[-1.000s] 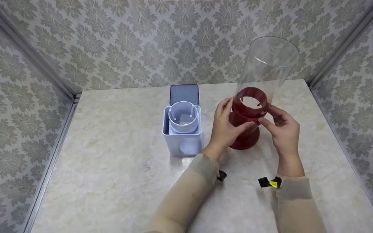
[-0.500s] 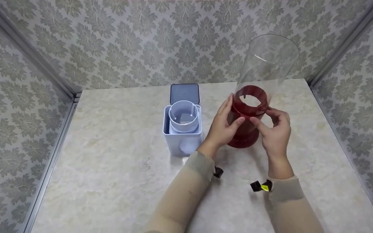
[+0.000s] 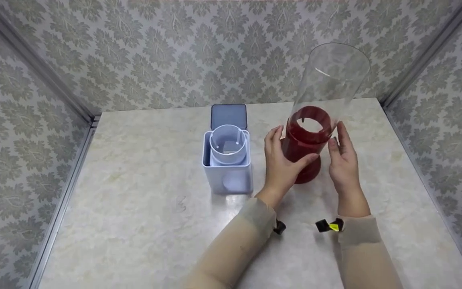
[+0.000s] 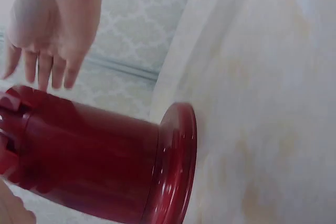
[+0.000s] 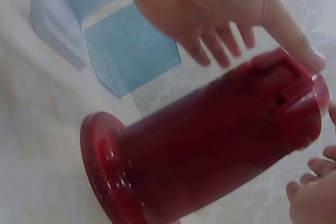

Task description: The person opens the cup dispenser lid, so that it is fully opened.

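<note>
A tall clear tube (image 3: 335, 80) stands on a glossy red cylindrical base (image 3: 301, 146) at the right of the table. The base has a wide round foot and a notched upper edge, as the left wrist view shows (image 4: 94, 161). On its left is my left hand (image 3: 277, 164), thumb across the front of the red part. In the right wrist view this left hand (image 5: 210, 3) has its thumb at the notched edge, its fingers hanging loosely behind. My right hand (image 3: 343, 164) is upright along the right side, fingertips near the tube's lower end.
Left of the red base stands a pale blue square container (image 3: 229, 176) with a round clear-walled cup (image 3: 227, 158) in its top. Behind it is a grey-blue translucent box (image 3: 229, 114). Patterned walls surround the marbled table (image 3: 142, 180) at the back and sides.
My right hand has let go of the joint between tube and red base and straightened its fingers, moving right. My left hand has slid slightly lower. The tube and base keep their place.
</note>
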Available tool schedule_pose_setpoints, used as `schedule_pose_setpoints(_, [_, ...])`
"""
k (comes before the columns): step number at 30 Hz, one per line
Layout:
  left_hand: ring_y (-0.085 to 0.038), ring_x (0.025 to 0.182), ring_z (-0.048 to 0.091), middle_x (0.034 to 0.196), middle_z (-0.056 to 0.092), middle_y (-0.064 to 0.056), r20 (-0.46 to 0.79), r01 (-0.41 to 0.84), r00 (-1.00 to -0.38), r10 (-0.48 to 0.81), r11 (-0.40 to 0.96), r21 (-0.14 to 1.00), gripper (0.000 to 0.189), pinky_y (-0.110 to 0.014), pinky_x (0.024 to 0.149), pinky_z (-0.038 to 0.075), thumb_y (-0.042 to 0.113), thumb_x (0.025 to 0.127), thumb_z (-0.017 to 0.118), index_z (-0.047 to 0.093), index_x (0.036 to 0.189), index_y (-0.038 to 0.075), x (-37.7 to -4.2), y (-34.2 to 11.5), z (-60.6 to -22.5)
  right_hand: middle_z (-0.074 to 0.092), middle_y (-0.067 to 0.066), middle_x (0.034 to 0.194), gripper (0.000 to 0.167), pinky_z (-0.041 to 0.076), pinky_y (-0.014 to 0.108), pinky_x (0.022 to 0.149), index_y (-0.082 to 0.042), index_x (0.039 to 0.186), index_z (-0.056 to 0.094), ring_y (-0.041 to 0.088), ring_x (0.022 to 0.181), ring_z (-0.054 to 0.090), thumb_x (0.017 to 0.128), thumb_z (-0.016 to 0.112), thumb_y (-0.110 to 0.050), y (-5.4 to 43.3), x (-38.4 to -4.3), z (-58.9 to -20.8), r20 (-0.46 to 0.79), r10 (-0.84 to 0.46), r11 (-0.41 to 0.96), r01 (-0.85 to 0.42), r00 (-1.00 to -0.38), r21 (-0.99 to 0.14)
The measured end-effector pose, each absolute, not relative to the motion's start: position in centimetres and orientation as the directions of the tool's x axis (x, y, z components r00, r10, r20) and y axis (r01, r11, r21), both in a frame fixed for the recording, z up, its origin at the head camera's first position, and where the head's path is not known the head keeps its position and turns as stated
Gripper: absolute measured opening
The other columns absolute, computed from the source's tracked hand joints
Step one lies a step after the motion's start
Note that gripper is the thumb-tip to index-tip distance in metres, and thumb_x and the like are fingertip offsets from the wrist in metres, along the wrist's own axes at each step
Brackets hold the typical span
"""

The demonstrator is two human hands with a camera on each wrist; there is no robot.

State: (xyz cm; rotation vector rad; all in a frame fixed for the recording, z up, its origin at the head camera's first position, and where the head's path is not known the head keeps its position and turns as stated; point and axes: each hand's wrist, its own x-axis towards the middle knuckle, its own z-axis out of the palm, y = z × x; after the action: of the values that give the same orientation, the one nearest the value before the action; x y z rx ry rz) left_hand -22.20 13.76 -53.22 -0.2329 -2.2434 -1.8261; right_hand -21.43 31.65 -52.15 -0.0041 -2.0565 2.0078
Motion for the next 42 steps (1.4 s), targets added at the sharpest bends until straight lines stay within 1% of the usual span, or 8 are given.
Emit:
schedule_pose_setpoints(4, [-0.024, 0.154, 0.049, 0.164, 0.046, -0.009, 0.311, 0.29, -0.949, -0.053, 0.247, 0.925, 0.102, -0.045, 0.131, 0.048, 0.042, 0.083, 0.103, 0.05, 0.165, 0.013, -21.9, 14.3, -53.0, 0.024, 0.009, 0.19, 0.062, 0.023, 0.036, 0.145, -0.008, 0.18, 0.026, 0.025, 0.179, 0.015, 0.122, 0.047, -0.015, 32.2, -21.7, -52.5, 0.19, 0.151, 0.053, -0.184, -0.97, -0.982])
schedule_pose_setpoints(11, [-0.025, 0.151, 0.052, 0.16, 0.052, -0.011, 0.334, 0.302, -0.94, -0.067, 0.293, 0.907, 0.092, -0.045, 0.129, 0.051, 0.04, 0.086, 0.101, 0.053, 0.159, 0.01, -21.9, 14.7, -52.8, 0.044, 0.018, 0.18, 0.057, 0.043, 0.022, 0.131, -0.003, 0.173, 0.041, 0.027, 0.169, 0.043, 0.118, 0.055, -0.008, 32.1, -21.8, -52.9, 0.219, 0.191, 0.014, -0.22, -0.957, -0.975])
schedule_pose_setpoints(19, [-0.023, 0.149, 0.054, 0.158, 0.054, -0.009, 0.349, 0.314, -0.935, -0.06, 0.315, 0.895, 0.095, -0.041, 0.128, 0.052, 0.044, 0.084, 0.102, 0.054, 0.158, 0.011, -22.3, 14.4, -52.5, 0.076, -0.005, 0.15, 0.05, 0.051, 0.021, 0.124, 0.003, 0.155, 0.065, 0.01, 0.148, 0.064, 0.106, 0.073, 0.005, 32.3, -21.6, -52.6, 0.266, 0.297, -0.019, -0.285, -0.917, -0.958])
schedule_pose_setpoints(23, [-0.025, 0.144, 0.06, 0.152, 0.058, -0.01, 0.381, 0.347, -0.923, -0.048, 0.318, 0.882, 0.091, -0.042, 0.124, 0.056, 0.04, 0.083, 0.103, 0.057, 0.155, 0.01, -22.5, 13.9, -52.6, 0.081, -0.004, 0.139, 0.047, 0.057, 0.026, 0.119, 0.006, 0.146, 0.071, 0.011, 0.138, 0.072, 0.1, 0.077, 0.012, 32.5, -21.6, -52.5, 0.294, 0.296, -0.088, -0.332, -0.909, -0.939])
schedule_pose_setpoints(27, [-0.029, 0.134, 0.067, 0.142, 0.065, -0.011, 0.421, 0.388, -0.907, -0.033, 0.325, 0.862, 0.083, -0.042, 0.117, 0.061, 0.033, 0.081, 0.103, 0.063, 0.149, 0.008, -22.8, 13.3, -52.9, 0.083, -0.001, 0.134, 0.047, 0.055, 0.028, 0.121, 0.007, 0.139, 0.074, 0.016, 0.134, 0.072, 0.094, 0.081, 0.017, 32.9, -21.7, -52.7, 0.334, 0.295, -0.086, -0.373, -0.895, -0.924])
schedule_pose_setpoints(32, [-0.024, 0.129, 0.07, 0.137, 0.07, -0.009, 0.422, 0.4, -0.907, 0.009, 0.337, 0.852, 0.079, -0.038, 0.116, 0.062, 0.033, 0.082, 0.103, 0.068, 0.149, 0.008, -22.9, 12.4, -53.0, 0.081, -0.004, 0.133, 0.048, 0.051, 0.03, 0.121, 0.008, 0.136, 0.074, 0.017, 0.136, 0.068, 0.09, 0.084, 0.019, 33.4, -21.6, -52.9, 0.356, 0.286, -0.039, -0.382, -0.89, -0.923])
schedule_pose_setpoints(36, [-0.027, 0.129, 0.073, 0.136, 0.072, -0.008, 0.428, 0.416, -0.903, 0.033, 0.309, 0.855, 0.079, -0.033, 0.116, 0.061, 0.031, 0.083, 0.103, 0.07, 0.15, 0.009, -23.0, 11.9, -53.1, 0.076, -0.004, 0.141, 0.061, 0.048, 0.028, 0.123, 0.005, 0.146, 0.069, 0.016, 0.141, 0.064, 0.089, 0.085, 0.019, 33.7, -21.5, -53.1, 0.359, 0.238, -0.021, -0.374, -0.903, -0.927])
schedule_pose_setpoints(42, [-0.022, 0.129, 0.075, 0.133, 0.078, -0.007, 0.467, 0.464, -0.883, 0.052, 0.253, 0.849, 0.073, -0.028, 0.115, 0.06, 0.026, 0.083, 0.103, 0.073, 0.147, 0.009, -23.1, 11.5, -53.4, 0.06, 0.006, 0.169, 0.083, 0.044, 0.022, 0.129, 0.001, 0.166, 0.053, 0.015, 0.162, 0.049, 0.091, 0.083, 0.018, 34.3, -21.4, -52.9, 0.328, 0.123, -0.044, -0.335, -0.937, -0.941])
